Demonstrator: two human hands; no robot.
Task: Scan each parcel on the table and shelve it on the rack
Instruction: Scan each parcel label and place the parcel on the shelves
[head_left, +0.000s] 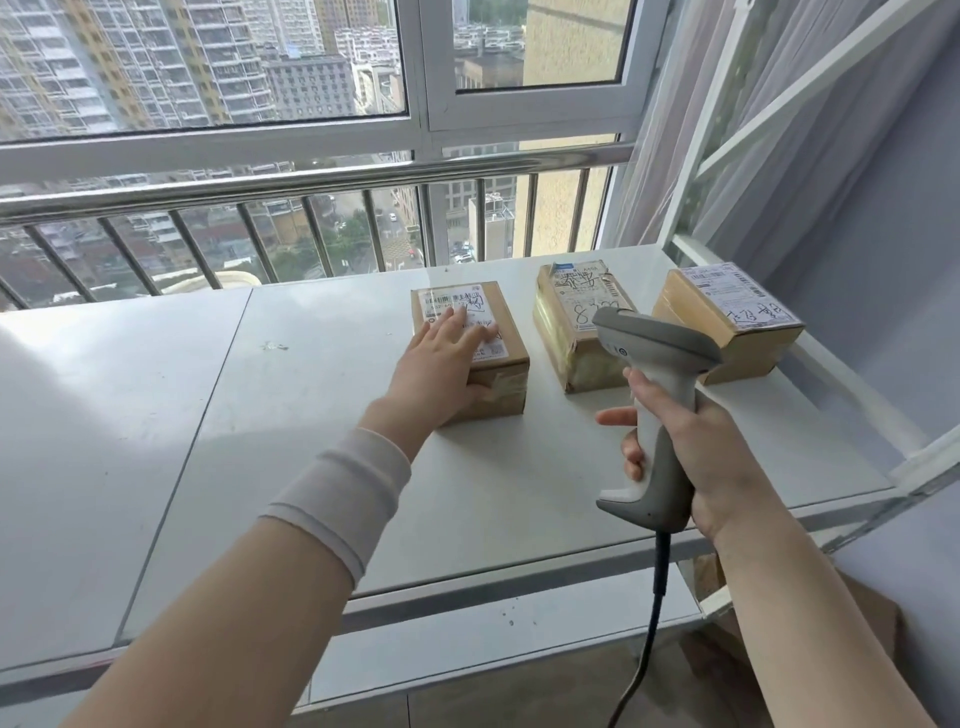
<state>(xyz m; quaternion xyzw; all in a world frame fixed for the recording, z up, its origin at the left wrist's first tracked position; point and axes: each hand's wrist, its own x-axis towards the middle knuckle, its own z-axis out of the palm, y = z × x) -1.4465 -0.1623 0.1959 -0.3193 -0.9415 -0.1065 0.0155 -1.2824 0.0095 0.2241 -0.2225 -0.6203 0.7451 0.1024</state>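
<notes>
Three brown cardboard parcels with white labels stand in a row on the white table (311, 415). My left hand (441, 364) lies flat on the left parcel (498, 374), fingers spread over its label and thumb down its near side. The middle parcel (571, 322) and the right parcel (737, 322) stand untouched. My right hand (696, 457) grips the handle of a grey corded barcode scanner (654, 374). The scanner's head is raised in front of the middle parcel and hides part of it.
A window with a steel railing (260, 187) runs behind the table. A white rack frame (779, 104) and a sheer curtain stand at the right. The scanner's black cable (654, 597) hangs past the table's front edge. More cardboard (857, 613) lies below at the right.
</notes>
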